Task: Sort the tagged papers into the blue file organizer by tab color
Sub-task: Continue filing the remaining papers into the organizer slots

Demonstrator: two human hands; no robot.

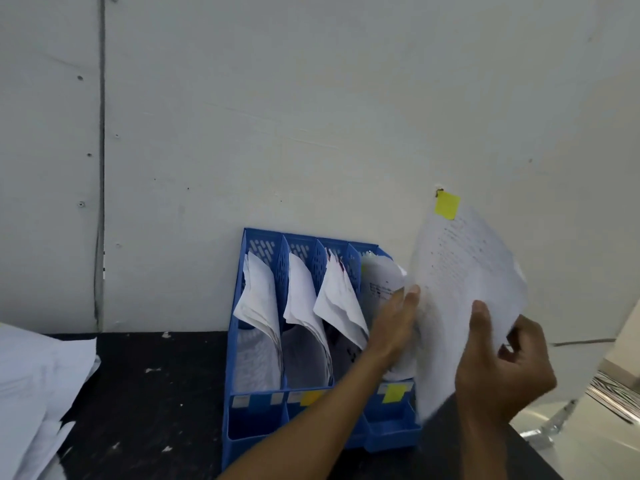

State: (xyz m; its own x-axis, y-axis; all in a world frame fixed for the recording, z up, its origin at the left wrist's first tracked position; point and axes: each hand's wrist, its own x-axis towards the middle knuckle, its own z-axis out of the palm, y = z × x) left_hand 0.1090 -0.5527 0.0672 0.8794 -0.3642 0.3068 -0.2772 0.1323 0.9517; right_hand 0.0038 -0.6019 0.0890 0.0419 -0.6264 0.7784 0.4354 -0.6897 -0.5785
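Note:
A blue file organizer (pixel 256 420) with several slots stands on the black table against the white wall; each slot holds curled white papers. My right hand (pixel 502 368) grips a printed paper (pixel 464 282) upright just right of the organizer; a yellow tab (pixel 447 205) sticks out at its top. My left hand (pixel 394 323) reaches over the rightmost slot with straight fingers, touching the papers (pixel 381 282) in that slot. A yellow label (pixel 393 392) marks the front of the rightmost slot, and another yellow label (pixel 311 397) sits on a middle slot front.
A loose pile of white papers (pixel 38 382) lies on the black table (pixel 152 393) at the left edge. The wall stands directly behind the organizer. At the right, past the table's edge, a shiny metal frame (pixel 561 417) is visible.

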